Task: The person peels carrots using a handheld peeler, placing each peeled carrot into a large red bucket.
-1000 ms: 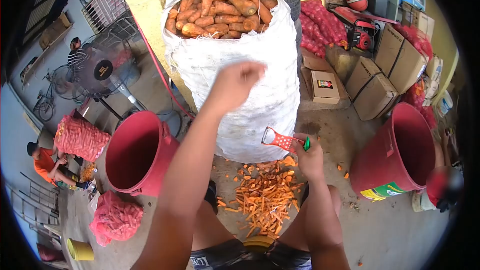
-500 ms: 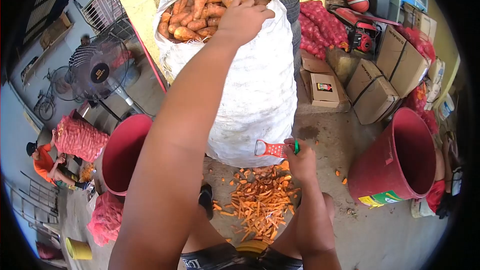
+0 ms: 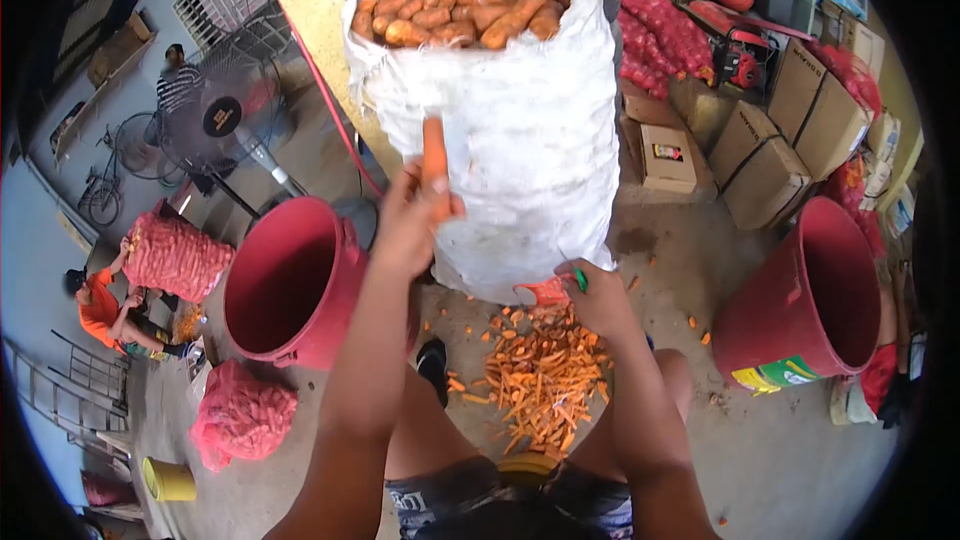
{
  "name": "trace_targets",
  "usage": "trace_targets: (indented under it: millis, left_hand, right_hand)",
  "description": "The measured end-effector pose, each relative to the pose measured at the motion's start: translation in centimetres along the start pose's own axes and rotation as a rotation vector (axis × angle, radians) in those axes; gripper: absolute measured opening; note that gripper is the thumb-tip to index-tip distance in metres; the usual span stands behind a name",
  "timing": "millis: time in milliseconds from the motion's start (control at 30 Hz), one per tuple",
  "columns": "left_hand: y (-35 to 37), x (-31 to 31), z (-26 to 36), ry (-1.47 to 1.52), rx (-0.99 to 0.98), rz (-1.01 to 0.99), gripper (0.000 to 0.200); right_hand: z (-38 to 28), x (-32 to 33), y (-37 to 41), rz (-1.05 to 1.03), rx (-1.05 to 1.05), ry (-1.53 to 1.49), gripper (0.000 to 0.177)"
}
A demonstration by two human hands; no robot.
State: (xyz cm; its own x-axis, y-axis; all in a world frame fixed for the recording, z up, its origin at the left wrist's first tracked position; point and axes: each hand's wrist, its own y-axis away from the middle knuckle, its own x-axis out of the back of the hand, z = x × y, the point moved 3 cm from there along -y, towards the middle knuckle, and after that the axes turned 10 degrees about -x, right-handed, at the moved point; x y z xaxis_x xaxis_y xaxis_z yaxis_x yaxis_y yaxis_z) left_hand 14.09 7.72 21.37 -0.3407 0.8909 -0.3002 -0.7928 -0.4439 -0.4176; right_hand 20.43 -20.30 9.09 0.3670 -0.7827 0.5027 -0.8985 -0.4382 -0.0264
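Observation:
In my left hand (image 3: 408, 228) a carrot (image 3: 434, 152) stands nearly upright, in front of the white sack. My right hand (image 3: 603, 300) is wrapped round a peeler (image 3: 545, 292) with a red body and a green part at the grip. It is low, by the sack's bottom edge. The tall white sack (image 3: 530, 160) is open at the top and full of unpeeled carrots (image 3: 480, 5). Orange peelings and carrot pieces (image 3: 545, 370) lie heaped on the floor between my legs, below the peeler.
Large red bins stand at left (image 3: 290, 280) and right (image 3: 800, 300). A fan (image 3: 222, 117) and a person in orange (image 3: 100, 310) beside a red net sack (image 3: 178, 252) are at left. Cardboard boxes (image 3: 758, 165) lean at right. A yellow bucket (image 3: 170, 480) is lower left.
My left hand has come down from the sack's opening with a carrot in it. My right hand still grips the peeler, now tilted differently. The view has shifted slightly.

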Motion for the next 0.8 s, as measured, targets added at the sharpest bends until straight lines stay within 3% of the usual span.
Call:
trace_targets:
  millis: [100, 267, 400, 467, 567, 633, 700, 767, 800]
  left_hand:
    - [8.2, 3.0, -6.4, -0.072, 0.365, -0.013, 0.048]
    - [15.5, 3.8, -10.1, -0.298, 0.443, -0.115, 0.045]
    - [18.1, 4.7, -10.8, -0.393, 0.482, -0.081, 0.043]
    - [18.7, 4.8, -10.1, -0.647, 0.35, -0.202, 0.043]
    - [19.5, 4.7, -9.7, -0.57, 0.214, -0.179, 0.042]
    - [19.0, 5.0, -9.2, -0.529, 0.222, -0.196, 0.044]
    - [19.3, 5.5, -9.4, -0.492, 0.245, -0.194, 0.047]
    - [18.7, 6.6, -11.3, -0.238, 0.313, 0.136, 0.046]
    - [18.7, 7.1, -11.0, -0.127, 0.394, 0.154, 0.049]
  right_hand:
    - [-0.7, -3.2, 0.2, -0.117, 0.06, 0.114, 0.021]
    - [-0.7, -7.0, 0.4, -0.212, 0.039, 0.211, 0.026]
    - [-1.2, -8.3, 1.0, -0.261, 0.056, 0.287, 0.03]
    - [-1.5, -9.0, 1.4, -0.291, 0.048, 0.312, 0.031]
    - [0.8, -10.4, 1.4, -0.314, 0.026, 0.468, 0.033]
    - [3.4, -10.5, 0.8, -0.46, -0.094, 0.638, 0.034]
    - [3.8, -10.3, 1.0, -0.466, -0.081, 0.612, 0.033]
    - [1.9, -9.1, 0.9, -0.614, -0.109, 0.263, 0.045]
    - [1.6, -8.8, 0.8, -0.621, -0.11, 0.264, 0.045]
